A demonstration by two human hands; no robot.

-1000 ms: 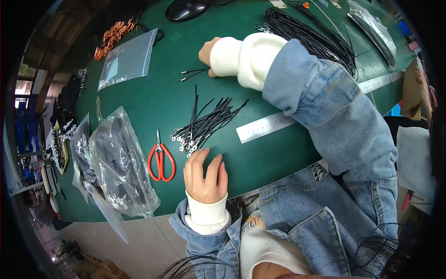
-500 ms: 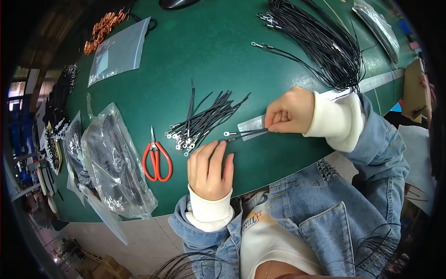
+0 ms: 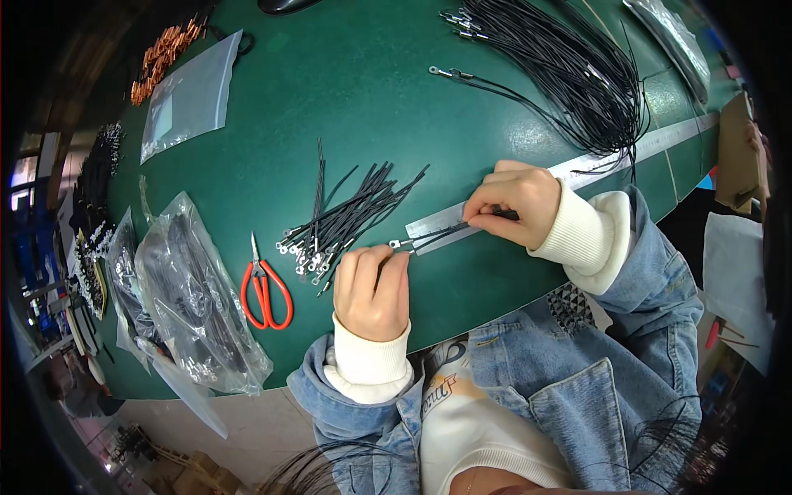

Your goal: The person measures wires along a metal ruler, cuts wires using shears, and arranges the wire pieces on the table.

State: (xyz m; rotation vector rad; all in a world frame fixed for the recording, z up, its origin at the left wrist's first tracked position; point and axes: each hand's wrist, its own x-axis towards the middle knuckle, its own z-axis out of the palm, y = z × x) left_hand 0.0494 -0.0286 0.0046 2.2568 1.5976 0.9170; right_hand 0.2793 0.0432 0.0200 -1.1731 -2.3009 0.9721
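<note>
My right hand [image 3: 516, 205] pinches short black wires [image 3: 445, 233] above the end of a metal ruler [image 3: 422, 233]. A silver ring terminal [image 3: 399, 244] tips one of them, pointing left. The fingertips of my left hand [image 3: 371, 289] close together at the terminal end of these wires, partly hiding what they grip. Just beyond my left hand lies a loose pile of short black wires [image 3: 355, 210] with ring terminals at their near ends. Red-handled cutters [image 3: 266, 293] rest to its left.
A bundle of long black cables [image 3: 553, 74] lies at the far right, over the ruler. Clear bags of black wires [image 3: 198, 289] are at the left. A flat clear bag [image 3: 194, 99] and copper-coloured parts [image 3: 169, 54] sit at the far left of the green table [image 3: 346, 91].
The left fingertips have closed together at the wires' terminal end, where they were spread before. The right hand still pinches the wires. The whole view has shifted slightly.
</note>
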